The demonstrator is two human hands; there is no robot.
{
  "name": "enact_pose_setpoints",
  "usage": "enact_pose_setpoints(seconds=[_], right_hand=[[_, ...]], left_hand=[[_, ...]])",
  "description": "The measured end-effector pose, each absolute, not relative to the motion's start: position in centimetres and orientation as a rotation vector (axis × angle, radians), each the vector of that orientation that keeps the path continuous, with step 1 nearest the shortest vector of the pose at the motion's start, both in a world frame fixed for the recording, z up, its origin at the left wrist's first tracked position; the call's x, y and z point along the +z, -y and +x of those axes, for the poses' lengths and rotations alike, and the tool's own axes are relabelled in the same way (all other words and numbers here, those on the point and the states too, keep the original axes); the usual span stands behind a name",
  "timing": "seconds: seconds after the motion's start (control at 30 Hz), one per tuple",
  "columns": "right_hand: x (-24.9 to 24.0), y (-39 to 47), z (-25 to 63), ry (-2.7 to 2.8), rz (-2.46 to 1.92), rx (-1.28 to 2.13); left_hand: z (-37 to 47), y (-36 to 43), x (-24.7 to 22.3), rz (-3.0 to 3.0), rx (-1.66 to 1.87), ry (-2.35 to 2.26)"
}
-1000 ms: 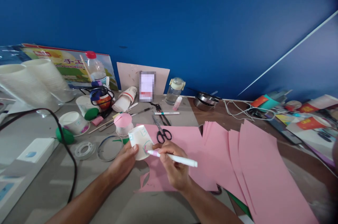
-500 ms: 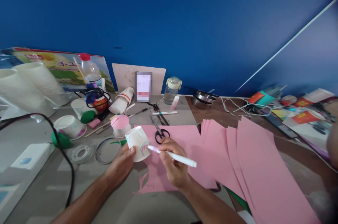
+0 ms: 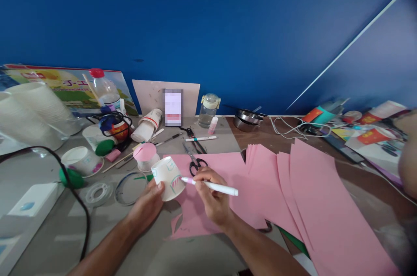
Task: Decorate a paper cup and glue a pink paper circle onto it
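Observation:
My left hand [image 3: 150,201] is closed round the lower left side of a white paper cup [image 3: 165,175], which it holds tilted above the table. Teal outlines and pink strokes show on the cup's side. A white marker [image 3: 219,188] with a pink tip end is gripped in my right hand [image 3: 213,200], its tip at the pink strokes; I cannot tell whether it touches. Beneath lies a cut pink sheet of paper [image 3: 228,167]. Black-handled scissors [image 3: 197,164] rest just beyond my right hand. A white cup with a pink paper disc [image 3: 145,153] stands behind the held cup.
Rolls of tape [image 3: 99,193], a dark cable [image 3: 85,219] and decorated cups [image 3: 81,161] lie at left. A phone [image 3: 173,109] leans at the back near a glass jar [image 3: 209,110]. More pink sheets [image 3: 321,206] fan out at right. Part of another person [image 3: 408,167] shows at the right edge.
The view has shifted slightly, moving most things a little left. More pink strokes now show on the cup, and the marker's back end is slightly higher. Both hands keep their holds.

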State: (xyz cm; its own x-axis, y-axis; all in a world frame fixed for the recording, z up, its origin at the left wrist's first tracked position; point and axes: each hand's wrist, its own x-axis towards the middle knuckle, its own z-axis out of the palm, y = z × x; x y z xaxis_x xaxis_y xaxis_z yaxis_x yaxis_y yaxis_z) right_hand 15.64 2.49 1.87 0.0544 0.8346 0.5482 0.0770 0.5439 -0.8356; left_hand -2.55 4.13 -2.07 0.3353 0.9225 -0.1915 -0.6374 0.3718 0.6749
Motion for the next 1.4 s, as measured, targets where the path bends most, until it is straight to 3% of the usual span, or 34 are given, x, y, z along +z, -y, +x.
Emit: enact_pose_setpoints(seconds=[0.6, 1.4], right_hand=[[1.77, -2.54, 15.93, 1.393, -0.76, 0.883], [1.27, -2.78, 15.84, 1.293, -0.854, 0.83]], left_hand=[[-2.59, -4.24, -1.84, 0.53, 1.094, -0.58], [-2.49, -4.34, -1.61, 0.579, 1.097, -0.625]])
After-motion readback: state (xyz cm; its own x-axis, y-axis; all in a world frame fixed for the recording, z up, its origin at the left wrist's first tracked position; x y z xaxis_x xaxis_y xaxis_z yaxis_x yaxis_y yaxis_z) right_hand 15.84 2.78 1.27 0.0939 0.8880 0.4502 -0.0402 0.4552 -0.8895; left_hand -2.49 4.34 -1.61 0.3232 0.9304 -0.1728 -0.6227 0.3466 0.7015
